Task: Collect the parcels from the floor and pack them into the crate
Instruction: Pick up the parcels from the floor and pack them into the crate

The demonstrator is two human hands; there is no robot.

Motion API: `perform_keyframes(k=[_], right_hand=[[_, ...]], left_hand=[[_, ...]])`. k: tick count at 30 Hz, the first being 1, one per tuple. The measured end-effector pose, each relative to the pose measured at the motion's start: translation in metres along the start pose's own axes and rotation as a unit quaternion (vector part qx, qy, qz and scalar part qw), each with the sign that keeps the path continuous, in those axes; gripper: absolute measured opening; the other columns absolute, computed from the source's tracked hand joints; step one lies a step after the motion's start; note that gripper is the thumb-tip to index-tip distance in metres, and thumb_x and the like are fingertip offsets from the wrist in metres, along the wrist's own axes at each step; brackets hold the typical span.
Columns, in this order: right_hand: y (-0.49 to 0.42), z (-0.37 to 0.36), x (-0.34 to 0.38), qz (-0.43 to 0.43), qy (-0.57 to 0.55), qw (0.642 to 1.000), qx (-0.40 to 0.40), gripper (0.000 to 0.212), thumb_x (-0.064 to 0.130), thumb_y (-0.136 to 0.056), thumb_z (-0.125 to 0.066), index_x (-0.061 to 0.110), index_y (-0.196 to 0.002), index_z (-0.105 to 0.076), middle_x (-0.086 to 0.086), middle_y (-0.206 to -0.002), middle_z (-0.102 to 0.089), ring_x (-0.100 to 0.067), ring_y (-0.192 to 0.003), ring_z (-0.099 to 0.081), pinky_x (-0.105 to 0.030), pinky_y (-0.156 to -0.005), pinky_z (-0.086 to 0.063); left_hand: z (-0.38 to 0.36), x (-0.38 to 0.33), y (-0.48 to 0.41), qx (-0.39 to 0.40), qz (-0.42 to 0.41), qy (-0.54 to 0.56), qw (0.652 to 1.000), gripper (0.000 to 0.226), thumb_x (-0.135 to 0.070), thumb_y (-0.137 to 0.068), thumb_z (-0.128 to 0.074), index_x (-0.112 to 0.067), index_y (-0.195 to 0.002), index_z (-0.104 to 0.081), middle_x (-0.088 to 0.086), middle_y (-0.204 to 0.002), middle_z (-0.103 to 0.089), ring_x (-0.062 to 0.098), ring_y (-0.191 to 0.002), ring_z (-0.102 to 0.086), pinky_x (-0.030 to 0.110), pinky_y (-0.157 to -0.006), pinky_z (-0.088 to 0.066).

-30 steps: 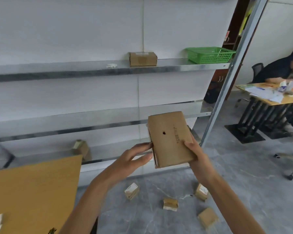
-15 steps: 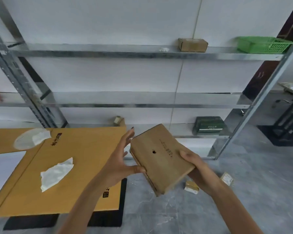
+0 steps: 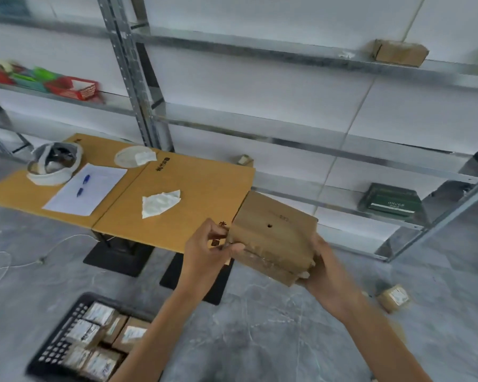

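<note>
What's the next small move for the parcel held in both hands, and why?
Probably lower the parcel down and left toward the crate. The left hand and right hand both grip it in mid-air, while the crate sits on the floor below and to the left, already holding smaller parcels.

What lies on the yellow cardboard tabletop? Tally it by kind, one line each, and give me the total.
On the yellow cardboard tabletop:
sheet of white paper: 1
blue pen: 1
crumpled white tissue: 2
pale round disc: 1
white-and-grey looped strap bundle: 1
Total: 6
</note>
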State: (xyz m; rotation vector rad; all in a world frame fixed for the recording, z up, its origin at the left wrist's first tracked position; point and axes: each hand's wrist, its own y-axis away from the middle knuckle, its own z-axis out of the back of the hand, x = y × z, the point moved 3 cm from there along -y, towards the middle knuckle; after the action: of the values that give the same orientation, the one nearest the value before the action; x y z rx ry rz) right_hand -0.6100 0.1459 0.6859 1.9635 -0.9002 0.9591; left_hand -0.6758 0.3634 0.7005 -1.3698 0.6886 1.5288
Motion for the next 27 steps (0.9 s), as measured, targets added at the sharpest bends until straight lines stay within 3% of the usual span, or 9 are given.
perform_keyframes(k=[3, 9, 11, 14, 18, 22, 25, 27], right_hand=[[0.016, -0.021, -0.019, 0.006, 0.026, 0.999, 0.03, 0.052, 0.039, -0.083, -0.059, 0.044, -0.133, -0.047, 0.003, -0.13, -0.059, -0.022, -0.117, -0.058, -0.045, -0.084, -0.056], [0.03, -0.082, -0.042, 0.029, 0.055, 0.998, 0.033, 0.062, 0.042, -0.078, -0.061, 0.042, -0.137, -0.042, 0.004, -0.129, -0.059, -0.021, -0.117, -0.058, -0.042, -0.086, -0.055], [0.033, -0.111, -0.058, 0.029, 0.059, 0.997, 0.027, 0.063, 0.041, -0.077, -0.061, 0.038, -0.137, -0.042, 0.002, -0.128, -0.059, -0.022, -0.116, -0.058, -0.043, -0.085, -0.055], [0.04, -0.161, -0.087, 0.034, 0.062, 0.998, 0.006, 0.062, 0.041, -0.076, -0.063, 0.033, -0.135, -0.045, -0.001, -0.125, -0.059, -0.022, -0.113, -0.06, -0.038, -0.077, -0.057], [0.054, -0.236, -0.132, 0.039, 0.071, 0.997, 0.009, 0.064, 0.04, -0.076, -0.062, 0.039, -0.137, -0.042, 0.005, -0.127, -0.059, -0.018, -0.115, -0.058, -0.033, -0.074, -0.057], [0.065, -0.296, -0.176, 0.04, 0.072, 0.997, 0.01, 0.06, 0.036, -0.084, -0.06, 0.044, -0.139, -0.038, 0.011, -0.127, -0.06, -0.012, -0.113, -0.06, -0.032, -0.076, -0.058], [0.067, -0.326, -0.203, 0.041, 0.081, 0.996, 0.008, 0.049, 0.031, -0.091, -0.055, 0.049, -0.135, -0.041, 0.016, -0.122, -0.063, -0.007, -0.109, -0.061, -0.028, -0.075, -0.057], [0.063, -0.339, -0.215, 0.041, 0.079, 0.996, 0.005, 0.047, 0.03, -0.091, -0.055, 0.052, -0.131, -0.042, 0.017, -0.119, -0.064, -0.006, -0.108, -0.062, -0.034, -0.085, -0.055]], left_hand=[[0.026, 0.004, 0.018, -0.011, -0.008, -0.033, 0.999, 0.033, -0.021, -0.068, -0.08, -0.029, -0.069, -0.048, -0.009, -0.083, -0.066, 0.003, -0.09, -0.063, 0.015, -0.068, -0.053], [0.101, 0.008, 0.049, 0.017, 0.002, -0.015, 1.0, 0.02, -0.018, -0.076, -0.075, -0.02, -0.082, -0.056, -0.009, -0.088, -0.07, 0.003, -0.089, -0.066, 0.009, -0.072, -0.05], [0.137, 0.011, 0.056, 0.016, 0.007, -0.03, 0.999, 0.015, -0.025, -0.081, -0.069, -0.027, -0.094, -0.062, -0.015, -0.09, -0.07, -0.002, -0.09, -0.065, 0.008, -0.071, -0.048], [0.198, 0.021, 0.071, 0.024, 0.021, -0.073, 0.997, 0.026, -0.044, -0.086, -0.057, -0.035, -0.11, -0.062, -0.023, -0.101, -0.067, -0.006, -0.099, -0.06, 0.014, -0.083, -0.045], [0.278, 0.032, 0.096, 0.044, 0.02, -0.052, 0.997, 0.03, -0.056, -0.079, -0.048, -0.039, -0.094, -0.067, -0.022, -0.092, -0.07, -0.003, -0.095, -0.063, 0.013, -0.078, -0.047], [0.345, 0.049, 0.112, 0.051, 0.036, -0.071, 0.996, 0.009, -0.043, -0.085, -0.059, -0.042, -0.09, -0.066, -0.019, -0.091, -0.071, 0.0, -0.091, -0.066, 0.015, -0.074, -0.049], [0.381, 0.063, 0.116, 0.06, 0.048, -0.09, 0.993, 0.015, -0.03, -0.088, -0.06, -0.044, -0.09, -0.063, -0.021, -0.086, -0.071, 0.006, -0.086, -0.067, 0.017, -0.068, -0.052], [0.396, 0.071, 0.115, 0.067, 0.054, -0.093, 0.992, 0.018, -0.028, -0.088, -0.061, -0.045, -0.091, -0.063, -0.022, -0.086, -0.07, 0.001, -0.088, -0.066, 0.016, -0.07, -0.051]])
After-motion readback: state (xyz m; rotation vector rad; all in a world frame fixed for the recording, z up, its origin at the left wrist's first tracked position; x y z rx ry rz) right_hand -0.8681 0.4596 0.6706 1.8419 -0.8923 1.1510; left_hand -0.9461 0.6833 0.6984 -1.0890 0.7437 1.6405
